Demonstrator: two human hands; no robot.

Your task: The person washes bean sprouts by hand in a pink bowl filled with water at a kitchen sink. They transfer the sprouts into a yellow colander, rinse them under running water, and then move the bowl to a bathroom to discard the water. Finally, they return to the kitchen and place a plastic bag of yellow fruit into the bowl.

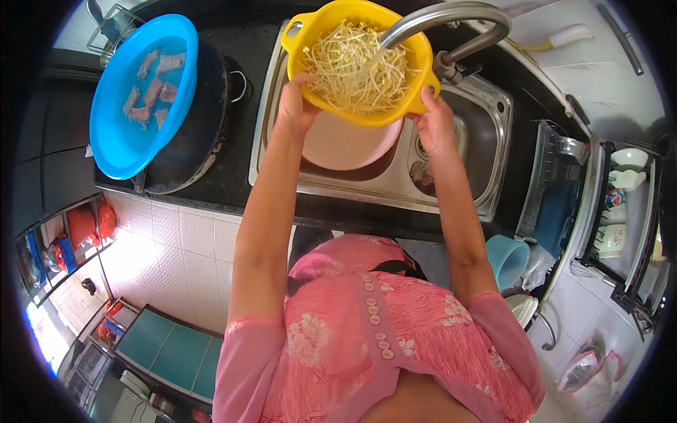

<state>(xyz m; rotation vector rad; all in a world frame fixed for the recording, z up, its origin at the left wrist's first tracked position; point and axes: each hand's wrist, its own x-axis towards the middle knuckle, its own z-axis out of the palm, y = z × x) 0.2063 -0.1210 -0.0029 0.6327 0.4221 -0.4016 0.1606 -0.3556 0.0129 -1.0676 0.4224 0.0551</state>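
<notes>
Both my hands hold a yellow plastic basket (365, 117) of bean sprouts (354, 69) under the faucet (460, 16). My left hand (299, 103) grips its near left edge, and my right hand (435, 119) grips the near right corner by a handle. Water appears to run from the spout onto the sprouts. Below the basket, a pale pink basin (346, 145) sits in the left bowl of the stainless steel sink (381, 191). The basket hides the basin's far part.
At the left, a blue plastic basin (113, 158) with several pieces of meat in liquid rests on a large black pan (203, 153). A dish rack (534, 174) stands right of the sink. Below it is a light blue container (505, 259).
</notes>
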